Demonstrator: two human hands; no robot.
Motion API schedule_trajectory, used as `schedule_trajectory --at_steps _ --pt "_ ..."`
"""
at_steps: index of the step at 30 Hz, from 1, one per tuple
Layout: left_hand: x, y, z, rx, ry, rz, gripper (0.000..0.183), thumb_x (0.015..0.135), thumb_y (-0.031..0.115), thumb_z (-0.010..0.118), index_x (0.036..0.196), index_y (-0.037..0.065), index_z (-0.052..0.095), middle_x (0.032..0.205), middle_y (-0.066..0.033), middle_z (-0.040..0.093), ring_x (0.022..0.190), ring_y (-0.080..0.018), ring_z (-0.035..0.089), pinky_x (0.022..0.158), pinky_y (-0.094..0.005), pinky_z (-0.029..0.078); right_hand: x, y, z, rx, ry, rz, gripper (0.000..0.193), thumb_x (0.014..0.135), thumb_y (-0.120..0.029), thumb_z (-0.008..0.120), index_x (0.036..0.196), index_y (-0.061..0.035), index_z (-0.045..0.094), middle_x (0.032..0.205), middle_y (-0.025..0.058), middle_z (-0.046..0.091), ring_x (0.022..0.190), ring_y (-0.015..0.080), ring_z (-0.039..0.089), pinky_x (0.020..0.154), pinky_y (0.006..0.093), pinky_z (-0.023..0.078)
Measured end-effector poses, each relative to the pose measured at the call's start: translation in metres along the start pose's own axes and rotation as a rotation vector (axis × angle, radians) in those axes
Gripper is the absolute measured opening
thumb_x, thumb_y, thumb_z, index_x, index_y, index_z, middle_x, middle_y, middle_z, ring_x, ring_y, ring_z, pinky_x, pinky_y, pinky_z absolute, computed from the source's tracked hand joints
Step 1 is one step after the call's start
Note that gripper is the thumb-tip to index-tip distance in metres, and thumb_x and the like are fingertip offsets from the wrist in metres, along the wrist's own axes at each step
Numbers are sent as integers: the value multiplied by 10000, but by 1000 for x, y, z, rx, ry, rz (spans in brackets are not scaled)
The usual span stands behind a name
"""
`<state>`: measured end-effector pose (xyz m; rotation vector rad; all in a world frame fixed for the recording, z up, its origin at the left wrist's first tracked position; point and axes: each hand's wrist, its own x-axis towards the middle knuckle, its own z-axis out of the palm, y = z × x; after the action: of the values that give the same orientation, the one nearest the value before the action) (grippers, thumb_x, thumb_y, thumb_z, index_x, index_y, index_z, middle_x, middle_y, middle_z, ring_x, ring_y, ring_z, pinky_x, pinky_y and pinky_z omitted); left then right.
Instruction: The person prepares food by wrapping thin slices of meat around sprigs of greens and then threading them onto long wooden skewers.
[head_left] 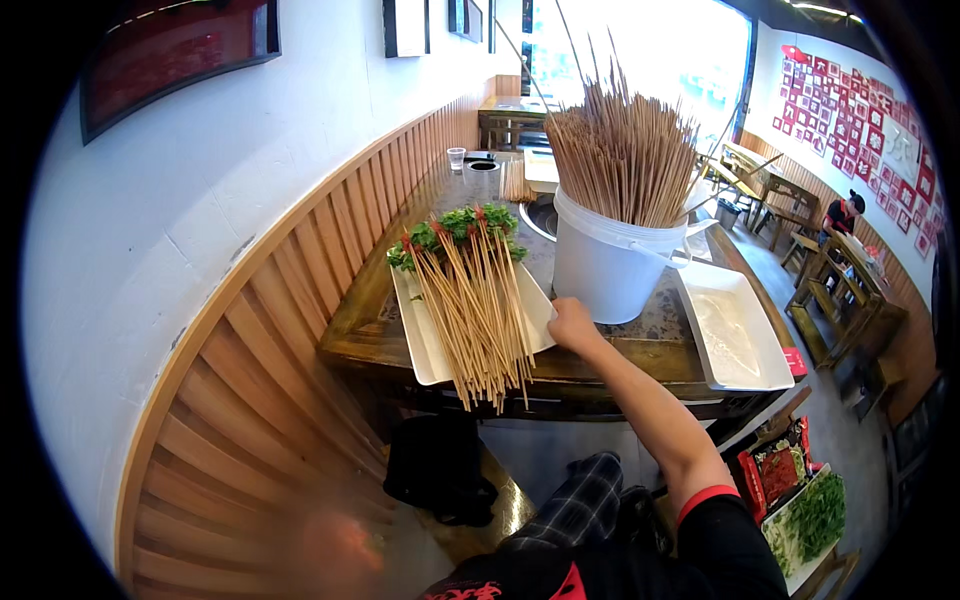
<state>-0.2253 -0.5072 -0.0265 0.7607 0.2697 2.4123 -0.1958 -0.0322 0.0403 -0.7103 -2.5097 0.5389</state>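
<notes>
My right hand [572, 325] reaches forward to the near right corner of a white rectangular tray [420, 345] and closes on its rim. On the tray lie several bamboo skewers [480, 310] tipped with green leafy vegetables [455, 228], their bare ends hanging over the table's front edge. A white bucket [605, 265] full of bare bamboo skewers [625, 150] stands just right of the hand. At the lower left is a blurred skin-coloured smear that may be my left hand [340, 545]; its fingers cannot be made out.
An empty white tray [735, 345] lies at the table's right. The wooden table [660, 350] has inset pot holes and a cup farther back. A slatted wooden wall [260, 400] runs along the left. Greens sit in a tray [815, 520] at lower right. A seated person [845, 215] is far right.
</notes>
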Motion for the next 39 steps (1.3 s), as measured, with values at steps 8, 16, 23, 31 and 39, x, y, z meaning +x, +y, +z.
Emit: schedule_trajectory --at_steps 8,16,23,31,39 --pt "18 -7 3 -64 -11 -89 295 757 87 624 912 -157 566 809 -284 590 676 -379 622 490 -466 529 -6 -91 3 233 -33 125 839 756 -461 555 1257 140 252 1164 352 403 1074 430 439 912 445 372" --pt "8 -6 -24 53 54 -20 287 779 128 625 874 -140 586 766 -270 599 602 -370 615 462 -449 521 -16 -116 44 5 -139 65 1073 657 -538 633 1286 166 123 1294 392 187 1154 457 366 929 429 373" --pt "26 -11 0 52 22 -70 281 764 143 643 821 -127 591 741 -241 604 526 -313 600 441 -419 513 -11 -107 20 130 -229 69 952 731 -565 555 1299 101 181 1237 392 269 1085 485 409 911 445 377" --pt "20 -13 -12 92 155 33 272 759 142 644 840 -111 589 761 -239 601 570 -303 607 439 -427 509 -17 -52 -19 -99 129 1 400 797 -318 542 951 51 517 970 284 530 932 399 535 787 436 452" --pt "36 -24 4 200 157 -234 296 793 261 617 832 -26 556 735 -165 557 558 -266 568 425 -352 486 -13 -33 -3 -66 105 56 97 715 -34 491 738 45 544 679 272 576 685 415 587 634 467 482"
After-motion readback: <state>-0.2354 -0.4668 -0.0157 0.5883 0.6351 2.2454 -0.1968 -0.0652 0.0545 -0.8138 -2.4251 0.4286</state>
